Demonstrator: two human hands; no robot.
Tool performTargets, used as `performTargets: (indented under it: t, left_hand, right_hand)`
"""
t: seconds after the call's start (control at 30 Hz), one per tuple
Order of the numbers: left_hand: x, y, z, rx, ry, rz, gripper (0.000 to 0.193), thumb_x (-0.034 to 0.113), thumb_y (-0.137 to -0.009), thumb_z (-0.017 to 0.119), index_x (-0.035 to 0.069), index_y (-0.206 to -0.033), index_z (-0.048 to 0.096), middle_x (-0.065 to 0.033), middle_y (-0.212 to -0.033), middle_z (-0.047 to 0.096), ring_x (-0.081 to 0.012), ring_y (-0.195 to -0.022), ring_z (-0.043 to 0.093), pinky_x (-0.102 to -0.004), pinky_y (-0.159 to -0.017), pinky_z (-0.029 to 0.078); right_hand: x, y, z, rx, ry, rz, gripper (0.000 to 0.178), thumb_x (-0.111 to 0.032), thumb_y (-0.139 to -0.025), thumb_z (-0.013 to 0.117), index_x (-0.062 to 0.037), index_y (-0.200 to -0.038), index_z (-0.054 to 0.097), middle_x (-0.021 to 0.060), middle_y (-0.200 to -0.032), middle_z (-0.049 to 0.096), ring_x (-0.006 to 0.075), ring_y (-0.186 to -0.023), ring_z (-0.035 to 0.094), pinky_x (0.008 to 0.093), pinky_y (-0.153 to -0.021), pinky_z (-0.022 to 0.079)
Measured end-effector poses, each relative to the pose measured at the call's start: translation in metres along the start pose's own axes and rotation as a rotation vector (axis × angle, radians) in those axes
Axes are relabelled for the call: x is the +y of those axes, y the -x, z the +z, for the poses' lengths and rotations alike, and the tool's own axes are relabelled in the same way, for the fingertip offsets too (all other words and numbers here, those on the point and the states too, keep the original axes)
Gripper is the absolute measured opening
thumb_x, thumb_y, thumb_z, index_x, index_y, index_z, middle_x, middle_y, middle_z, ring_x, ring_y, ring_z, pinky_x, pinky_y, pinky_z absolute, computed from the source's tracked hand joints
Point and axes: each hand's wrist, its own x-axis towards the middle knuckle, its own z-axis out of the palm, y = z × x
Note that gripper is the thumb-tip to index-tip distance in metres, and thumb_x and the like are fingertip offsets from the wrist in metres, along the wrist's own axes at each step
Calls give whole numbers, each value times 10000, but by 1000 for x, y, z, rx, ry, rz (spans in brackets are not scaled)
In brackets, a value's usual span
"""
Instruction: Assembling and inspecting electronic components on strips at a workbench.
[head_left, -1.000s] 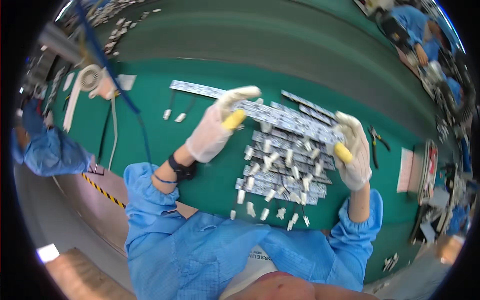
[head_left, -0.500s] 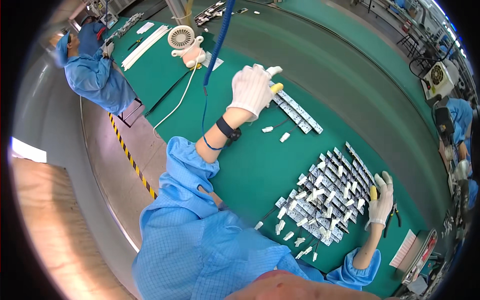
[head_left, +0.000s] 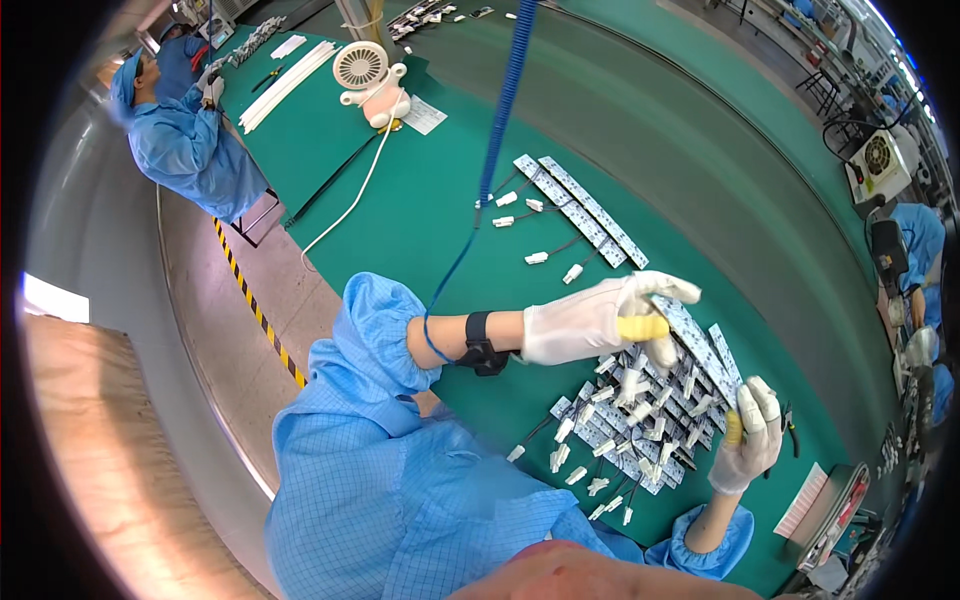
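Observation:
A light strip board point(head_left: 698, 350), flat and pale with rows of small dots, is raised above the pile between my hands. My left hand point(head_left: 600, 325), in a white glove with a yellow finger cover, grips its upper-left end. At the lower-right end, my gloved right hand point(head_left: 748, 445) is closed around the tip, with a yellow cover on the thumb. Beneath lies a pile of similar strip boards point(head_left: 600, 428) with white plugs on short dark wires. Two more boards point(head_left: 592, 208) lie side by side farther off, their plugs toward me.
A blue coiled cord point(head_left: 508, 100) hangs down to my left wrist. Pliers point(head_left: 790, 430) lie beyond my right hand. A small fan point(head_left: 375, 85), white strips point(head_left: 288, 85) and a co-worker point(head_left: 185, 150) are at the far left. A tray point(head_left: 835, 520) stands at the right.
My left hand has moved from the two far boards back to the pile and gripped a board there. My right hand has shifted slightly nearer and holds its other end.

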Motion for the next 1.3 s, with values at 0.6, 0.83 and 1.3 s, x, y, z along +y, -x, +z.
performTargets:
  t: [0.6, 0.83, 1.3]
  left_hand:
    - [-28, -10, -6, 64, -35, 215, 602, 185, -908, 583, 6, -1394, 275, -122, -1049, 625, -175, -925, 638, -290, -848, 484]
    - [-22, -2, -11, 139, -166, 134, 523, 189, -807, 686, -39, -1230, 478, -144, -1150, 587, -201, -965, 626, -305, -871, 504]
    - [-12, 0, -16, 192, -708, 177, 731, 563, -705, 678, -33, -1121, 598, -96, -1016, 595, -152, -883, 607, -272, -755, 495]
  right_hand:
    - [8, 3, -11, 96, -1101, 822, 606, -327, -814, 699, 16, -1242, 442, 77, -1190, 492, 150, -940, 592, 220, -779, 516]
    - [8, -2, -13, 93, -979, 826, 671, -379, -807, 693, 43, -1255, 425, 103, -1112, 562, 148, -897, 634, 231, -758, 554]
    - [6, -1, -19, 72, -880, 694, 503, -342, -869, 631, 48, -1161, 507, 24, -834, 577, 55, -576, 539, 155, -507, 396]
